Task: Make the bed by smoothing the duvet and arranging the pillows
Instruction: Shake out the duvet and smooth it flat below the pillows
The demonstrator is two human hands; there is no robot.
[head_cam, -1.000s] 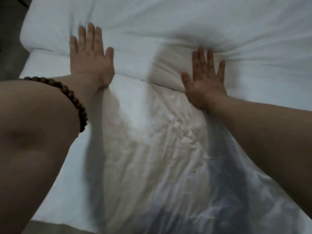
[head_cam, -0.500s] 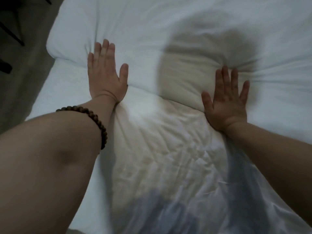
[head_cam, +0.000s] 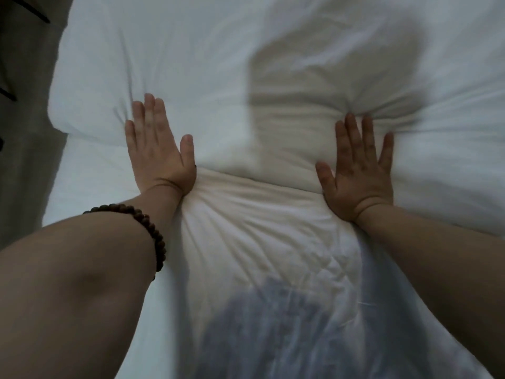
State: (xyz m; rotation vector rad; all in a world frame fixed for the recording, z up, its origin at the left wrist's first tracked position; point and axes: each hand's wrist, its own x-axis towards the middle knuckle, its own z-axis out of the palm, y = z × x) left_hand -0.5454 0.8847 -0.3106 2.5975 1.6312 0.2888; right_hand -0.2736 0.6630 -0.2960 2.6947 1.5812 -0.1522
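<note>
**Both Palms Flat on the Near Edge of the Pillow**

The pillow [head_cam: 246, 64] is white and lies across the far half of the view, running from the left side to beyond the right edge. Its near edge overlaps the duvet [head_cam: 259, 242], a cream-white quilted cover that fills the near centre. The duvet is creased in lines that fan out from between the two wrists. Folds in the pillow radiate from the fingertips of each hand.

The left hand [head_cam: 158, 154] lies palm down on the left part of the pillow's near edge. Its four fingers are straight and held together, with the thumb apart to the right. The heel of the palm sits on the line where pillow meets duvet. The hand grips nothing.

The right hand [head_cam: 358, 173] lies palm down on the right part of the same edge, well apart from the left hand. Its fingers are straight and spread, with the thumb pointing left. It presses flat and holds nothing.

A bracelet [head_cam: 153, 228] of dark round beads circles the left forearm on the near side of the wrist. A shadow [head_cam: 328, 77] of a head and shoulders falls on the pillow between the hands. A bluish-grey shaded patch [head_cam: 273, 324] covers the near part of the duvet. A grey floor [head_cam: 24, 132] shows along the left side of the bedding. Dark objects [head_cam: 38, 15] at the far left are too cut off to identify.
</note>
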